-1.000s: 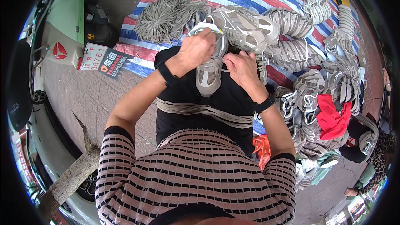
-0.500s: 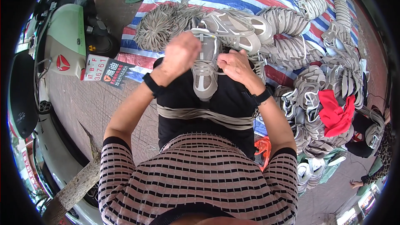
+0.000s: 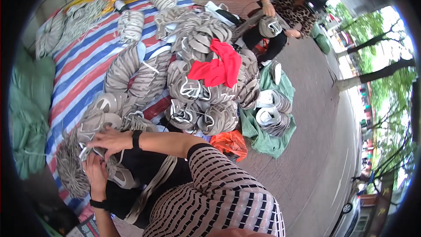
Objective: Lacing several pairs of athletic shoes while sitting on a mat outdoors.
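A grey-beige sneaker (image 3: pixel 123 176) lies on my black-trousered lap at the lower left. My left hand (image 3: pixel 95 174) has its fingers closed at the sneaker's upper, close to a white edge. Reaching in from the right, my right hand (image 3: pixel 110 142) curves over the same spot, thumb near the left fingers. Whether a lace is pinched there is too small to tell. A bundle of loose grey laces (image 3: pixel 72 166) sits beside my left hand. More grey sneakers (image 3: pixel 105 120) lie just past my right hand. Across my thighs lies a band of beige laces (image 3: pixel 154 187).
A striped tarp (image 3: pixel 83 72) holds stacks of tied sneakers (image 3: pixel 149 77) and a red cloth (image 3: pixel 217 66). Nearer lie an orange bag (image 3: pixel 229 145) and pale-lined shoes (image 3: pixel 274 113) on green sacking (image 3: pixel 280 147). A co-worker in a leopard-print top (image 3: pixel 285 2) handles shoes at the far right.
The view has swung to the right, bringing the shoe piles, co-worker and street into sight. My hands, apart at the sneaker's laces before, are now close together at its upper.
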